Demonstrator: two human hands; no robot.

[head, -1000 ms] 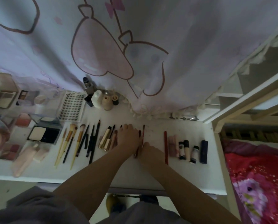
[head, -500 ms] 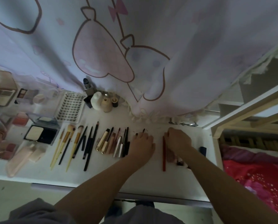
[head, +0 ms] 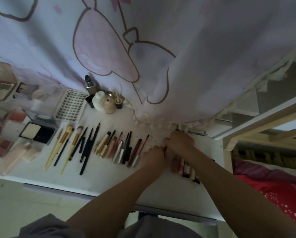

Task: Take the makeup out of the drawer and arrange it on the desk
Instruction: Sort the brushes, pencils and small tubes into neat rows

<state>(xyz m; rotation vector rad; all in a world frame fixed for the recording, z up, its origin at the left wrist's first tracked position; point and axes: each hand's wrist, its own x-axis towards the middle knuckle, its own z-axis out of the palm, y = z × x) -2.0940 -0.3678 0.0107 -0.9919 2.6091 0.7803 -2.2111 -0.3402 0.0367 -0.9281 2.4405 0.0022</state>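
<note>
I am bringing my right hand [head: 179,141] back from the small tubes [head: 186,167] at the lower right toward the middle of the frame, where it is now meeting my left hand [head: 153,156]. Both grips are curling around a thin red pencil [head: 164,148]; how firmly, I cannot tell. The brushes [head: 69,145] are already lying in rows on the worktop [head: 109,177], so I think the arranging is nearly finishing.

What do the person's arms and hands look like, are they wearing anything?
Both arms are bare from hand to elbow, with no sleeves. The left hand and right hand show no gloves, and no rings or watch can be seen in the dim light.
</note>
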